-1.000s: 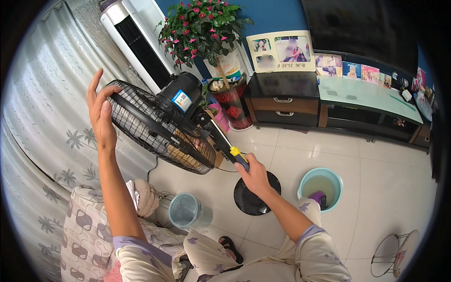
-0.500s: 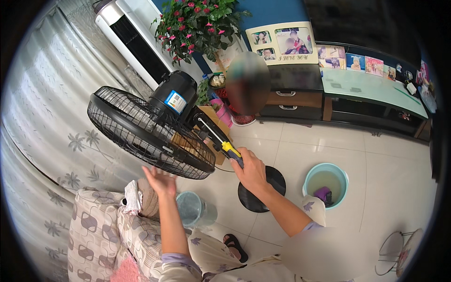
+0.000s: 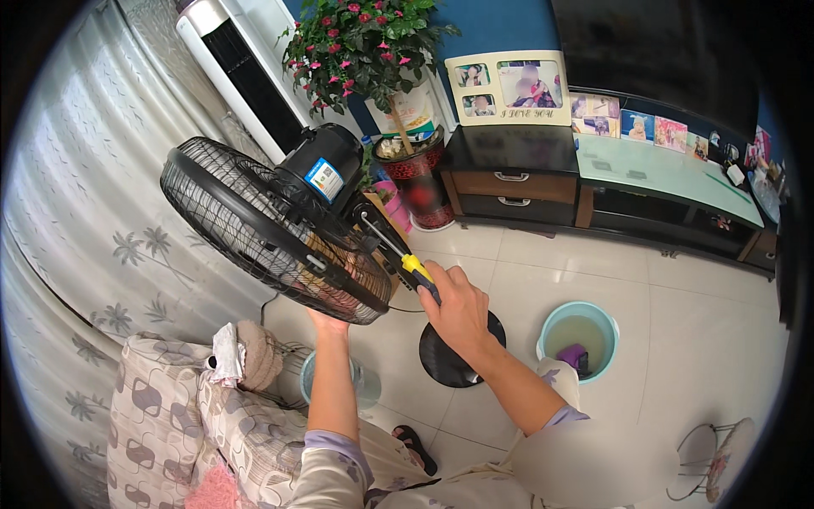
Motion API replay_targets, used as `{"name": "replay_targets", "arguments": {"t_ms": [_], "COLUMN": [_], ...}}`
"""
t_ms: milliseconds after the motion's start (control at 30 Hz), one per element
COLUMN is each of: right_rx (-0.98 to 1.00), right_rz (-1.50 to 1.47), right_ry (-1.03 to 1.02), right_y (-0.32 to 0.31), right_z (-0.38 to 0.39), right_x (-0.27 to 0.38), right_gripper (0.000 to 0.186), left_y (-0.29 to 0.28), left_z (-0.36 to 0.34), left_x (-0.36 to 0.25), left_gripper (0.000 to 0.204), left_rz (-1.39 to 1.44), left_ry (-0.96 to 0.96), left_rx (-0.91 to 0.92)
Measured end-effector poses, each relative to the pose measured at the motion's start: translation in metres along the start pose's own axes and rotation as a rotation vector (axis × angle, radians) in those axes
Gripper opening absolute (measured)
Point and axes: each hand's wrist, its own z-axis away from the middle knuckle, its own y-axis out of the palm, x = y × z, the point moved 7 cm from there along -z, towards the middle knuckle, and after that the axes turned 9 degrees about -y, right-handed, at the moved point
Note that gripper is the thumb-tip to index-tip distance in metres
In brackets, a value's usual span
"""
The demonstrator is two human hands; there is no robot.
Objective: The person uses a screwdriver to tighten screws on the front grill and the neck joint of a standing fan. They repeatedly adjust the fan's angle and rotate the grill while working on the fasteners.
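Observation:
A black floor fan (image 3: 280, 225) stands tilted before me, its round wire grille facing down and left, with a labelled motor housing (image 3: 326, 174) behind. My right hand (image 3: 458, 312) is closed around the yellow-and-dark handle of a screwdriver (image 3: 413, 267). The metal shaft slants up to the left beside the fan's neck; whether its tip touches a screw I cannot tell. My left hand (image 3: 329, 322) is at the grille's lower edge, palm up. Its fingers reach behind the wires and show only dimly through them, seemingly stretched out. The round black fan base (image 3: 458, 352) rests on the floor.
A light-blue bucket (image 3: 615, 327) of water with a purple cloth stands right; another pale bucket (image 3: 365, 386) is behind my left forearm. A patterned sofa (image 3: 157, 407) lies left. Behind are a flowering plant (image 3: 360, 51), a red-black pot (image 3: 424, 191) and a low cabinet (image 3: 517, 187).
My left hand has moved up and right, from open below the grille to behind its lower edge. The fan's head has turned slightly. The right hand keeps the screwdriver in nearly the same place.

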Motion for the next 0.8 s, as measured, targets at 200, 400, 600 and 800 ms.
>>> {"name": "replay_targets", "arguments": {"t_ms": [200, 400, 600, 800], "right_rx": [0.005, 0.013, -0.001, -0.025], "right_rz": [0.030, 0.012, 0.058, 0.053], "right_ry": [0.024, 0.041, -0.016, 0.000], "right_y": [-0.003, -0.004, -0.004, -0.009], "right_z": [-0.001, 0.000, -0.001, -0.003], "right_x": [0.002, 0.004, 0.001, 0.006], "right_gripper": [0.034, 0.034, 0.036, 0.034], "left_y": [0.020, -0.001, 0.004, 0.001], "left_z": [0.016, 0.009, 0.014, 0.012], "left_x": [-0.007, -0.013, -0.012, -0.015], "left_gripper": [0.070, 0.074, 0.076, 0.076], "left_rz": [-0.061, -0.085, -0.114, -0.161], "left_ry": [-0.079, -0.064, -0.106, -0.074], "left_rx": [-0.057, -0.103, -0.125, -0.158]}}
